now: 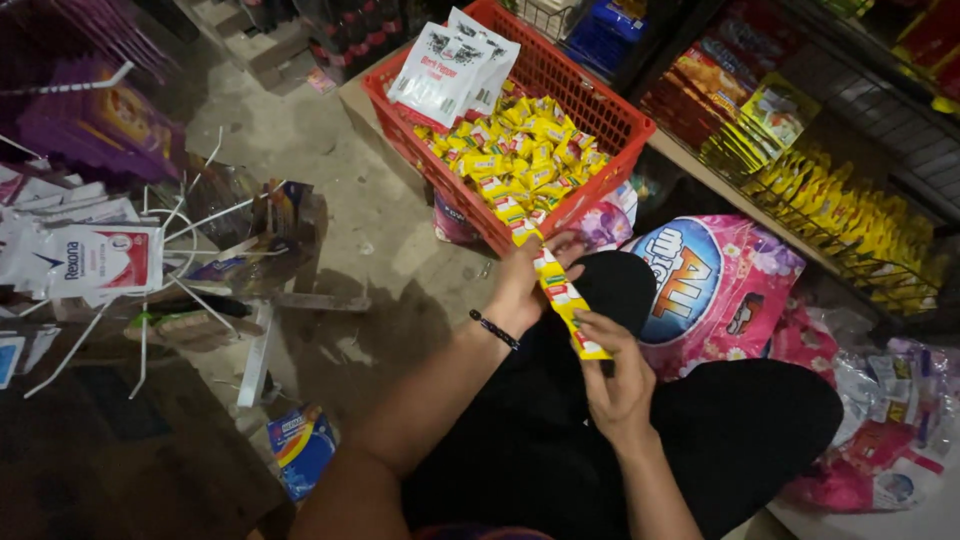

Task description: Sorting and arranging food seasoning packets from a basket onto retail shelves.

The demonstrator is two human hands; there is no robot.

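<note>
While pinching the top of a strip of yellow sachets [562,297], left hand [528,283] closed just below the red basket [610,118] (heaped with more). Right hand [617,378] clamped on the strip's lower end; likely mid-sorting, needing a steady pull or fold next.

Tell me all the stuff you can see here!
Sachet strip: one, yellow and red, held by both hands.
Basket: one, red plastic, ahead of the hands.
Loose sachets: many, yellow, piled in the basket.
White packets: a few, white with black print, at the basket's far end.
Detergent bag: one, pink with blue, right of the hands.
Shelf packets: many, yellow, in rows on the right shelf.
Display rack: one, white wire, left, with hanging sachets.
Blue packet: one, on the floor lower left.
Wristband: one, black, left wrist.
Left hand: grip on the strip's top.
Right hand: grip on the strip's bottom.
</note>
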